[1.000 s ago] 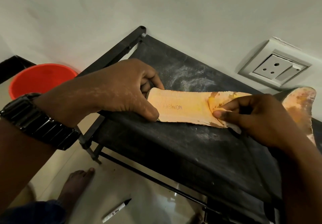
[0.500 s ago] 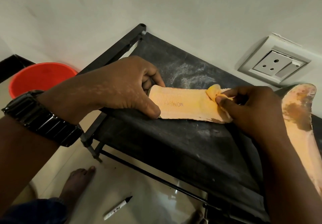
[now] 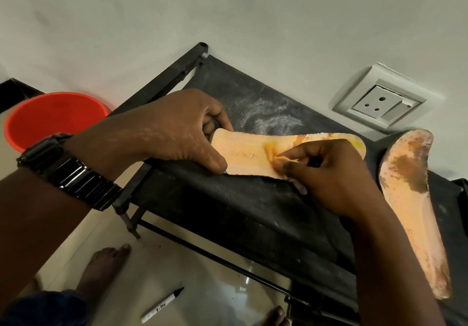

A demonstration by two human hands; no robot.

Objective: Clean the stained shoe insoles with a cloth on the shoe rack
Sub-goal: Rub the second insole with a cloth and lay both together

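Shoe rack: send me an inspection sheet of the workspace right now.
Surface: rack, top black and dusty, whitish smears near the wall.
Job's things: insole marked FASHION, flat on the rack; second insole, brown-stained, at the right; yellowish cloth on the first.
Clutter: marker on the floor; red bucket left of the rack.
Grippers: left hand holds the insole's end; right hand pinches the cloth.
Cables: nothing seen.
Surroundings: socket on the wall; bare foot on the floor.

- Behind the stamped insole [image 3: 243, 154], bare rack top [image 3: 266, 113] runs free to the wall [image 3: 228, 21].
- Right of it, a second insole [image 3: 410, 199] bars passage.
- In front, an open strip.
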